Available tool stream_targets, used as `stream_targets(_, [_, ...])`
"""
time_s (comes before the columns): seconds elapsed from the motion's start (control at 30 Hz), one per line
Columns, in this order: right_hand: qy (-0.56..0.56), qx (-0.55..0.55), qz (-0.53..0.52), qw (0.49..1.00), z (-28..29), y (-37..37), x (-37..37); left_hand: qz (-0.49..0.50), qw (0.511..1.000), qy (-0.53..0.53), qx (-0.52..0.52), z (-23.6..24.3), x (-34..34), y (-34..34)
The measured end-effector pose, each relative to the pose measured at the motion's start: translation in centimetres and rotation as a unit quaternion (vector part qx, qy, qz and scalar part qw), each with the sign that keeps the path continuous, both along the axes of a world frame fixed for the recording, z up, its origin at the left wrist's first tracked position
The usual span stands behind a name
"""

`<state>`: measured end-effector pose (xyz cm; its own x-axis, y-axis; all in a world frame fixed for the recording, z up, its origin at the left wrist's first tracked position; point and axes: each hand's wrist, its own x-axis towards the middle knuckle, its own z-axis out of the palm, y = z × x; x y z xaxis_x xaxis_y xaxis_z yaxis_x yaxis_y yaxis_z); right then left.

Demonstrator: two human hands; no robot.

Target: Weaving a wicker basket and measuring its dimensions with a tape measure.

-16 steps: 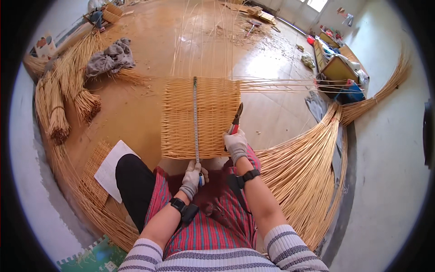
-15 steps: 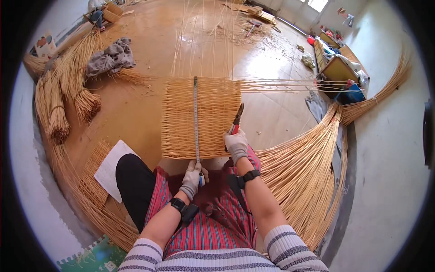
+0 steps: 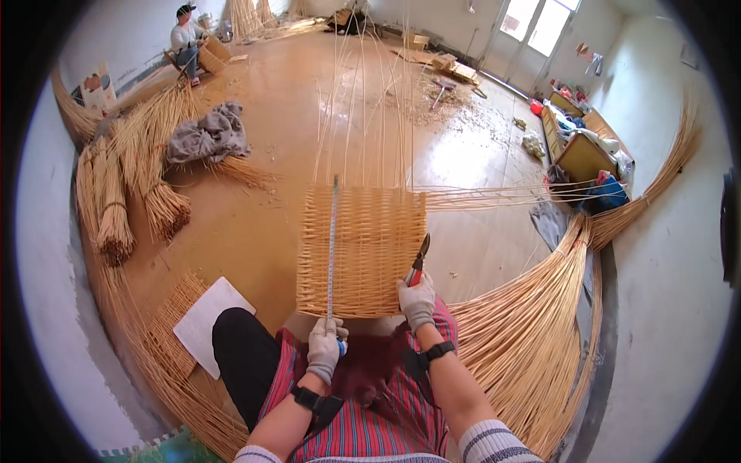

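Note:
A woven wicker panel (image 3: 370,247) lies flat on the wooden floor in front of my knees, with long loose stakes running off its far and right edges. My left hand (image 3: 326,349), gloved, pinches the near end of a measuring tape (image 3: 333,239) that is stretched straight across the panel from near edge to far edge. My right hand (image 3: 417,301), also gloved, rests on the panel's near right corner and grips red-handled pruning shears (image 3: 419,258), blades pointing away from me.
Bundles of willow rods (image 3: 116,208) lie at the left and a long sheaf (image 3: 532,339) curves along the right. A white sheet (image 3: 210,324) lies by my left knee, a grey cloth (image 3: 207,137) farther off. Another person (image 3: 185,42) sits at the far left. Crates and bags (image 3: 579,154) line the right wall.

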<state>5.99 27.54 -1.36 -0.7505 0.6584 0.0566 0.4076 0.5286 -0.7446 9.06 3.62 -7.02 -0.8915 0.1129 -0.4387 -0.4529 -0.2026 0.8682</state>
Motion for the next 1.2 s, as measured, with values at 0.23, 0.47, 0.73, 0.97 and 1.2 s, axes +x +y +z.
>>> stream_targets(0.23, [0.018,0.006,-0.007,1.0,-0.8,0.2,0.4,-0.027,0.999,-0.025,-0.032,1.6,0.7,-1.0])
stream_targets(0.47, [-0.013,0.016,0.006,1.0,-1.0,0.3,0.8,-0.037,0.995,-0.077,0.048,0.0,1.1,0.2])
stream_targets(0.73, [-0.04,0.008,-0.002,0.999,-1.3,0.3,1.0,-0.072,0.991,-0.109,0.031,-0.7,0.3,-0.1])
stream_targets(0.97, [0.001,0.023,-0.007,1.0,-0.6,-0.9,2.8,-0.093,0.988,-0.082,-0.094,0.8,1.2,0.4])
stream_targets(1.2, [0.095,0.005,0.022,0.995,-4.0,-3.0,9.3,0.003,0.921,0.309,-0.236,7.7,-2.4,-2.2])
